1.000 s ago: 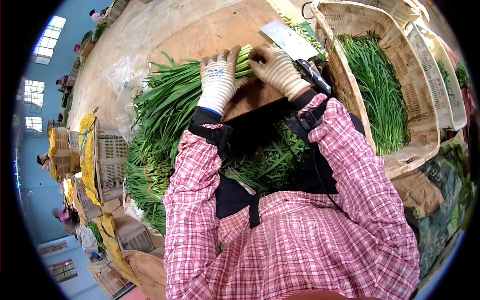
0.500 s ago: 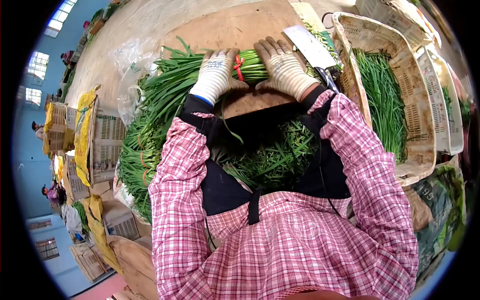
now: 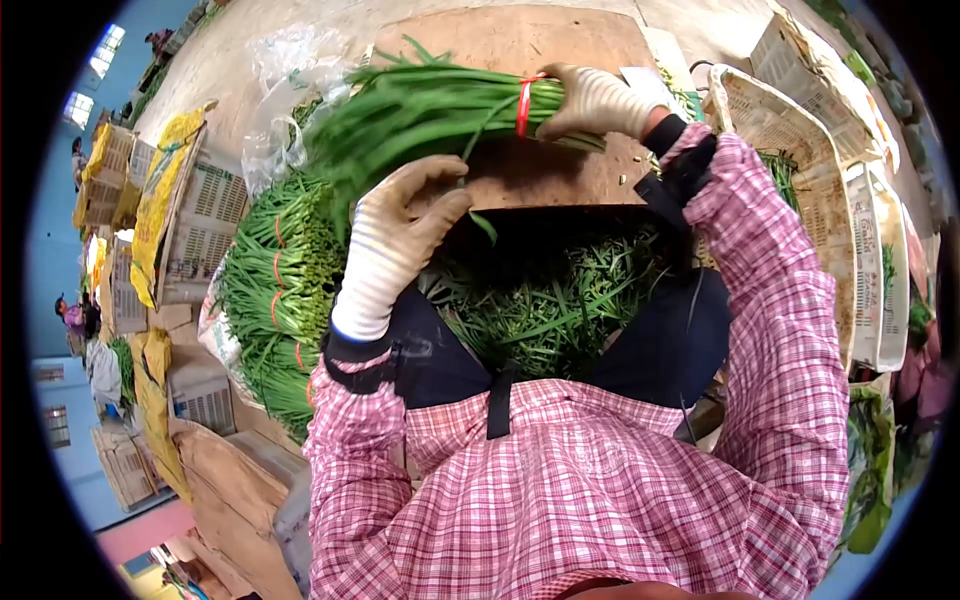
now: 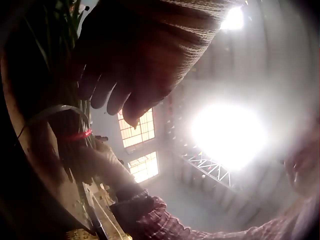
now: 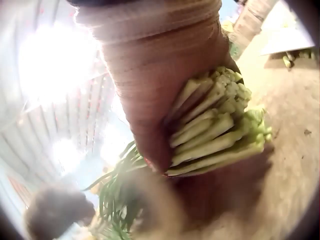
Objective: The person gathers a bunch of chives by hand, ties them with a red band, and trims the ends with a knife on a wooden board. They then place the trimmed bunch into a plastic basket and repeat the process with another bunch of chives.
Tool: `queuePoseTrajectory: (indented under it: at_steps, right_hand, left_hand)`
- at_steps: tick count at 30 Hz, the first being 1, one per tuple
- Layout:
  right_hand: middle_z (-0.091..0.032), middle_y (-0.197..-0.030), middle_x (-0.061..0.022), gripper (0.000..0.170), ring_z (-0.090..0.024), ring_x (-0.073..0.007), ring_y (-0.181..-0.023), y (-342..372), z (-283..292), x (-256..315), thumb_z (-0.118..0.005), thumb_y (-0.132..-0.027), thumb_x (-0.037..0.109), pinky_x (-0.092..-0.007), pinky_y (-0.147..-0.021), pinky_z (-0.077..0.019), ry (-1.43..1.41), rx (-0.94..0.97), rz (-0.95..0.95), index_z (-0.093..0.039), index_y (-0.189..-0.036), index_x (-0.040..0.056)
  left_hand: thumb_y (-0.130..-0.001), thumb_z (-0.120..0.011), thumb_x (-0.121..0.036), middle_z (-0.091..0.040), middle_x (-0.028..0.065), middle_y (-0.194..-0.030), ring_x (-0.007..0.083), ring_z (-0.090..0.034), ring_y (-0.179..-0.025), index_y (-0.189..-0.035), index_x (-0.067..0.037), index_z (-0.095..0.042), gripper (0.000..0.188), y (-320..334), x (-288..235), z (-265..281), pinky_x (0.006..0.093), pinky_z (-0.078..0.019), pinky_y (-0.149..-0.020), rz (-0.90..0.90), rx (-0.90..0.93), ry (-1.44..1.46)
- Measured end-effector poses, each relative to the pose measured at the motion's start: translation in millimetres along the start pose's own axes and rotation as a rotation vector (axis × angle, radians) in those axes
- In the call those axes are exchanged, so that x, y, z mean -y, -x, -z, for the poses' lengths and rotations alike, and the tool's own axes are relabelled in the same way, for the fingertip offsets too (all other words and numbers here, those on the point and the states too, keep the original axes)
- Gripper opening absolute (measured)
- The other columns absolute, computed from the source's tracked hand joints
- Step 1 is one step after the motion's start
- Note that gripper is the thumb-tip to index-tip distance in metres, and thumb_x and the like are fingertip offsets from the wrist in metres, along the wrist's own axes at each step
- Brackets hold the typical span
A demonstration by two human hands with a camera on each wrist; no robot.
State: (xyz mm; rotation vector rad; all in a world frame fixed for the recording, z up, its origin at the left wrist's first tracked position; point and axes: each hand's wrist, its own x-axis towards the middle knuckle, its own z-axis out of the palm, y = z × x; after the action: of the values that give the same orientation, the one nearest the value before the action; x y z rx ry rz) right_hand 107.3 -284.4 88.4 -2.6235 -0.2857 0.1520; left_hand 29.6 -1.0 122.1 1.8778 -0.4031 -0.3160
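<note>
Bunch (image 3: 425,110) is over the worktop (image 3: 560,182), tied by a red band (image 3: 523,108); the right hand (image 3: 605,103) grasps it at the stem ends (image 5: 232,95), likely to steady it; the left hand (image 3: 400,225) pinches a stray leaf (image 3: 484,228) (probably because it hangs loose).

A blue wall (image 3: 58,230) with bright windows (image 3: 106,52) stands beyond a pale floor (image 3: 225,75), glare (image 4: 230,135) whitening the ribbed ceiling (image 5: 82,117).
</note>
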Motion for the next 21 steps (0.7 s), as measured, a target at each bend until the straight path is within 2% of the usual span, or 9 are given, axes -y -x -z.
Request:
queuePoseTrajectory:
  at_steps: [2, 6, 8, 10, 12, 15, 16, 18, 21]
  right_hand:
    - [-0.068, -0.094, -0.0158, 0.066, -0.066, -0.0221, -0.083, 30.1, 20.3, 17.3, -0.072, -0.071, 0.047, -0.0310, -0.078, -0.0508, -0.349, 0.103, -0.095, -0.060, -0.109, -0.0053]
    - [-0.066, -0.108, -0.0119, 0.056, -0.064, -0.0179, -0.093, 98.6, -31.3, 25.0, -0.062, -0.086, 0.042, -0.0307, -0.087, -0.0504, -1.543, 0.193, -0.285, -0.054, -0.122, -0.0001]
    - [-0.063, -0.114, -0.0101, 0.057, -0.063, -0.0190, -0.099, 140.1, -67.0, 25.6, -0.060, -0.088, 0.043, -0.0335, -0.092, -0.0494, -1.976, 0.172, -0.282, -0.051, -0.126, 0.0023]
    - [-0.063, -0.116, -0.0098, 0.057, -0.062, -0.0191, -0.101, 171.1, -97.8, 34.8, -0.060, -0.087, 0.045, -0.0353, -0.092, -0.0487, -1.958, 0.119, -0.359, -0.052, -0.126, 0.0037]
    - [-0.061, -0.120, -0.0083, 0.057, -0.060, -0.0169, -0.105, 191.0, -128.4, 22.2, -0.057, -0.089, 0.048, -0.0335, -0.094, -0.0464, -2.060, 0.249, -0.369, -0.052, -0.126, 0.0059]
    - [-0.063, -0.115, -0.0051, 0.053, -0.060, -0.0151, -0.102, 211.9, -114.8, 21.2, -0.046, -0.095, 0.051, -0.0307, -0.093, -0.0449, -1.767, 0.258, -0.346, -0.057, -0.122, 0.0062]
    - [-0.065, -0.111, -0.0081, 0.044, -0.061, -0.0159, -0.099, 213.9, -104.5, 9.5, -0.054, -0.093, 0.043, -0.0309, -0.088, -0.0471, -1.324, 0.189, -0.333, -0.062, -0.113, 0.0046]
    - [-0.066, -0.100, -0.0109, 0.031, -0.063, -0.0190, -0.091, 204.6, -74.9, 23.5, -0.063, -0.089, 0.030, -0.0321, -0.080, -0.0499, -0.462, -0.171, -0.313, -0.065, -0.103, 0.0033]
    - [-0.063, -0.085, -0.0111, 0.021, -0.062, -0.0291, -0.076, 177.9, -52.6, 51.8, -0.070, -0.077, 0.017, -0.0350, -0.070, -0.0510, -0.190, -0.530, 0.056, -0.067, -0.096, 0.0072]
  left_hand:
    - [-0.086, -0.066, -0.011, -0.063, 0.0087, -0.111, 0.0114, -0.059, -0.092, -0.119, 0.000, -0.056, 0.035, 14.7, 10.1, 0.3, 0.0227, -0.0483, -0.079, 0.012, 0.000, 0.243]
    - [-0.088, -0.065, -0.033, -0.049, 0.0146, -0.133, 0.0243, -0.049, -0.120, -0.138, 0.001, -0.035, 0.068, 35.4, 51.4, -43.3, 0.0348, -0.0365, -0.104, 0.177, 0.228, 0.652]
    - [-0.087, -0.061, -0.048, -0.042, 0.0142, -0.139, 0.0280, -0.043, -0.126, -0.140, -0.003, -0.032, 0.075, 26.6, 83.0, -81.2, 0.0375, -0.0308, -0.108, 0.092, 0.437, 0.969]
    - [-0.087, -0.061, -0.047, -0.053, 0.0135, -0.126, 0.0248, -0.052, -0.115, -0.133, 0.001, -0.039, 0.069, 26.2, 83.9, -103.8, 0.0341, -0.0423, -0.096, 0.274, 0.419, 1.350]
    - [-0.087, -0.057, -0.053, -0.053, 0.0117, -0.129, 0.0256, -0.053, -0.116, -0.135, -0.004, -0.039, 0.071, 21.3, 97.0, -120.8, 0.0407, -0.0414, -0.101, 0.228, 0.415, 1.354]
    - [-0.087, -0.065, -0.028, -0.062, 0.0103, -0.115, 0.0227, -0.059, -0.105, -0.121, -0.002, -0.053, 0.044, 24.6, 107.4, -138.8, 0.0398, -0.0466, -0.095, 0.289, 0.304, 1.367]
    - [-0.087, -0.065, -0.023, -0.063, 0.0103, -0.111, 0.0223, -0.061, -0.102, -0.118, -0.001, -0.055, 0.039, 25.2, 106.9, -140.4, 0.0395, -0.0477, -0.094, 0.292, 0.292, 1.341]
    - [-0.088, -0.064, -0.020, -0.065, 0.0099, -0.105, 0.0213, -0.063, -0.095, -0.114, 0.001, -0.056, 0.035, 26.1, 109.6, -141.0, 0.0388, -0.0499, -0.090, 0.352, 0.266, 1.346]
    - [-0.088, -0.064, -0.015, -0.065, 0.0072, -0.104, 0.0194, -0.063, -0.094, -0.115, -0.002, -0.056, 0.031, 29.8, 95.9, -140.5, 0.0373, -0.0507, -0.088, 0.380, 0.177, 1.296]
